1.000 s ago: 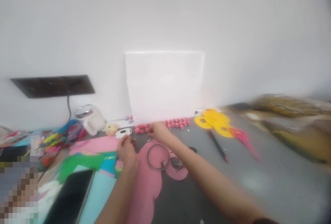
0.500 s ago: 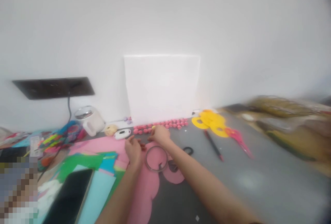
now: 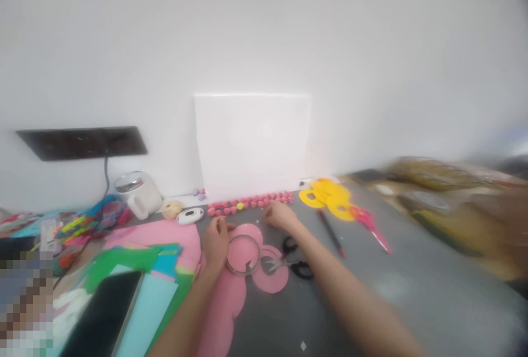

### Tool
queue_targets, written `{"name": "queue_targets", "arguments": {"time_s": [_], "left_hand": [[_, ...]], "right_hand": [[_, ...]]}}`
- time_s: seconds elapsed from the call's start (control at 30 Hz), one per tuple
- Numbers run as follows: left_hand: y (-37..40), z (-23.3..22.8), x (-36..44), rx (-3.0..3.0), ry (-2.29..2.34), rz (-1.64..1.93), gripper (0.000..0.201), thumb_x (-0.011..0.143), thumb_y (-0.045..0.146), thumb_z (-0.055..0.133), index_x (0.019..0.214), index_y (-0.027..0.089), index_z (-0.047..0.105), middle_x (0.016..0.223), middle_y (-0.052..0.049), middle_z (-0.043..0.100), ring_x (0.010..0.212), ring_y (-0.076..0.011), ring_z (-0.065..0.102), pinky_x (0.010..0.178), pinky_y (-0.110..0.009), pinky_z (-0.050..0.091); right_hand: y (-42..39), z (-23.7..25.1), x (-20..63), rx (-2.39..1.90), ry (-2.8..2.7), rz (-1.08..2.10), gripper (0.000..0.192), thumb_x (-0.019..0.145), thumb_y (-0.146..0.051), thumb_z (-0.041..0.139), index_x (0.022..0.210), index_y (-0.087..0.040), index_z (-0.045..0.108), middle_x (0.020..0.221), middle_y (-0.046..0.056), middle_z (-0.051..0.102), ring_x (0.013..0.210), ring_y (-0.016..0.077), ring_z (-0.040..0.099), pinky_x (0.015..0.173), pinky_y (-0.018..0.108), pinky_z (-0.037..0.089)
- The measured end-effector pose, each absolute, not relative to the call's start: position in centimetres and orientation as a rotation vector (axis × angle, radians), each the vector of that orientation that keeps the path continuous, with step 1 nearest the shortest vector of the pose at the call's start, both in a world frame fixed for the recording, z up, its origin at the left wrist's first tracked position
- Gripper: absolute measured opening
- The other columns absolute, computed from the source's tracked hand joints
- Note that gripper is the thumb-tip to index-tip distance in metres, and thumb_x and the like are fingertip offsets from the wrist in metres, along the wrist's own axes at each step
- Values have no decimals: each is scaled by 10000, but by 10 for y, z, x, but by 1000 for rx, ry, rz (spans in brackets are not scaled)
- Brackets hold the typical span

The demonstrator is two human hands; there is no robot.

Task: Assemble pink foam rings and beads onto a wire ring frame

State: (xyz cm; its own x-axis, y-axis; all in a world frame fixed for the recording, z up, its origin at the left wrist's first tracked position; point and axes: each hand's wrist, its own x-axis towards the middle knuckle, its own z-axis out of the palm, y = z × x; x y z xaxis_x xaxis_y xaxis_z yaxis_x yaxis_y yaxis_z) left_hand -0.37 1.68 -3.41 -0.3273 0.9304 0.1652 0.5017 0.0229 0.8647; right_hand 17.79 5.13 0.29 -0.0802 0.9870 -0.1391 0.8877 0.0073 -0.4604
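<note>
Pink balls (image 3: pixel 264 203) lined before the white board (image 3: pixel 251 148); right hand (image 3: pixel 282 217) just in front, left hand (image 3: pixel 217 240) nearby, fingers of both curled, closure unclear. Risk: brushing knuckles could scatter balls.

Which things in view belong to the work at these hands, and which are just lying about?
Probably in the work:
pink balls, near the left hand and right hand
yellow ball among them

Probably just lying about:
phone
white mug
pink-handled scissors
dark pen or pencil
yellow cutouts
</note>
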Motion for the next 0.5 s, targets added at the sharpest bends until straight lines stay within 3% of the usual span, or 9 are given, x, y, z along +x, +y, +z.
{"name": "queue_targets", "arguments": {"time_s": [0.13, 0.23, 0.33, 0.5], "left_hand": [[14, -29, -2, 1481, 1822, 1159, 277, 854, 307, 321, 811, 198, 572, 723, -60, 722, 714, -216, 656, 637, -305, 451], [12, -26, 0, 1525, 1870, 1116, 263, 858, 281, 322, 799, 208, 568, 739, -51, 728, 766, -222, 653, 675, -308, 435], [10, -25, 0, 1542, 1899, 1094, 258, 862, 266, 322, 807, 212, 568, 753, -47, 731, 797, -227, 646, 694, -309, 422], [11, -28, 1, 1555, 1926, 1077, 268, 869, 267, 319, 764, 220, 561, 752, -38, 729, 757, -217, 647, 657, -297, 409]], "right_hand": [[35, -4, 174, -1571, -2269, 579, 369, 782, -40, 445, 995, -224, 685, 1060, 45, 657, 955, 145, 578, 815, 228, 426], [24, -11, 169, -1247, -2544, 329, 401, 797, -54, 454, 1114, -236, 619, 1139, 80, 588, 1020, 191, 508, 865, 316, 405], [18, -14, 174, -1276, -2675, 164, 367, 816, -77, 455, 1122, -219, 599, 1176, 103, 549, 1047, 225, 473, 868, 365, 402], [13, -14, 191, -1437, -2592, 196, 374, 779, -12, 429, 1079, -127, 621, 1205, 152, 544, 1089, 252, 501, 894, 370, 420]]}}
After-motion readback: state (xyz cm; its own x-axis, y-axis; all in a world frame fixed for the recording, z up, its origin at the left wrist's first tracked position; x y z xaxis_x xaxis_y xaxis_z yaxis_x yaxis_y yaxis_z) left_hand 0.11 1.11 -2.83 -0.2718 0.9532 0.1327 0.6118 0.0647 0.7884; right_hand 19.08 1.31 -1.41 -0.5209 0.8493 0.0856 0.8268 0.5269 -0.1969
